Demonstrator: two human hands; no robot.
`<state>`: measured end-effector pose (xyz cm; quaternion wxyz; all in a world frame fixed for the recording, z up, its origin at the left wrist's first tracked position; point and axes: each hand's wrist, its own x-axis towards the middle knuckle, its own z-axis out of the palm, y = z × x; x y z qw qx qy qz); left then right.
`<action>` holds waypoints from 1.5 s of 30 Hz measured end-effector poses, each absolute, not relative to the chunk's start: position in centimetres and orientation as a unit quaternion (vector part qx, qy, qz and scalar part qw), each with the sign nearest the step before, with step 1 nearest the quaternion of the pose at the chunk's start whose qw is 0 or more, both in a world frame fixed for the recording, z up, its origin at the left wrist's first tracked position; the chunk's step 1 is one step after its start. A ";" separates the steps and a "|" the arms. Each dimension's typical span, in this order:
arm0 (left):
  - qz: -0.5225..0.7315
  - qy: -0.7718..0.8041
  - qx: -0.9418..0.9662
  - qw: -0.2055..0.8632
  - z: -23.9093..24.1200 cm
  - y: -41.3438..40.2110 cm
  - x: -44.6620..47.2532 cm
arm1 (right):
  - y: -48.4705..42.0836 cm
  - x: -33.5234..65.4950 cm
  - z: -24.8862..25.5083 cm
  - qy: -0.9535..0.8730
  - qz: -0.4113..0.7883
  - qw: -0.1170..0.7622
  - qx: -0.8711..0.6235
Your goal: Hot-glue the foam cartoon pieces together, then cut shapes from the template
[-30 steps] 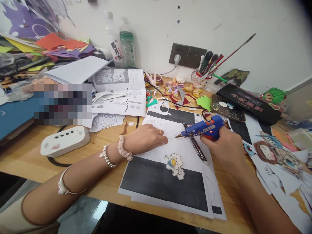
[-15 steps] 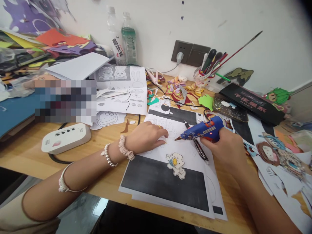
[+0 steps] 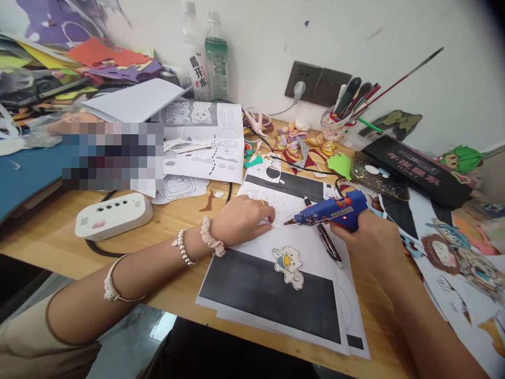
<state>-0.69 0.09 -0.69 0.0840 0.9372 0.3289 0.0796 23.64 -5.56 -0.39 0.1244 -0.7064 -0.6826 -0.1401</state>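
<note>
My right hand (image 3: 366, 231) grips a blue hot glue gun (image 3: 331, 210) with a lit red light, its nozzle pointing left. Just left of the nozzle tip is my left hand (image 3: 252, 218), resting over the printed sheet (image 3: 252, 242) with its fingers curled and thumb near the forefinger; whatever is between them is too small to make out. Below the hands a small cut-out white cartoon figure (image 3: 289, 267) with a yellow and blue middle lies partly on the sheet's black block (image 3: 268, 295). A black pen (image 3: 329, 245) lies beneath the glue gun.
A white power strip (image 3: 114, 215) sits at left. Behind are printed drawings (image 3: 221, 158), two bottles (image 3: 216, 63) and paper butterflies (image 3: 292, 142). A pen holder (image 3: 335, 123), a black box (image 3: 418, 166) and cut-out characters (image 3: 442, 252) stand or lie at right.
The view has shifted slightly, so the scene sits a little further right. Both hands keep nearly the same pose, with the glue gun's nozzle still close to the left fingers.
</note>
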 end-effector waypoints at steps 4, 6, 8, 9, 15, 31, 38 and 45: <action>0.089 0.329 0.936 0.086 -0.9 0.1 -0.7 | -5.5 23.8 -0.5 -0.684 -0.164 0.097 -0.704; 0.090 0.329 0.936 0.086 -0.9 0.1 -0.7 | -5.5 23.5 -0.3 -0.684 -0.165 0.084 -0.705; 0.090 0.330 0.936 0.086 -0.9 0.1 -0.7 | -5.5 23.2 0.0 -0.686 -0.158 0.063 -0.707; 0.089 0.330 0.936 0.086 -0.9 0.1 -0.7 | -5.5 23.0 0.1 -0.687 -0.154 0.050 -0.708; 0.087 0.332 0.936 0.083 -0.8 0.0 -0.7 | -5.7 22.8 0.3 -0.681 -0.135 0.017 -0.720; 0.086 0.215 0.972 0.027 -0.9 0.2 -0.9 | -5.7 23.1 -0.3 -0.683 -0.163 0.033 -0.711; 0.090 0.195 0.976 0.028 -1.1 0.3 -1.0 | -5.9 23.3 -0.5 -0.705 -0.205 0.018 -0.678; 0.106 0.195 0.974 0.039 -1.1 0.2 -1.0 | -6.4 22.8 0.0 -0.723 -0.273 -0.001 -0.635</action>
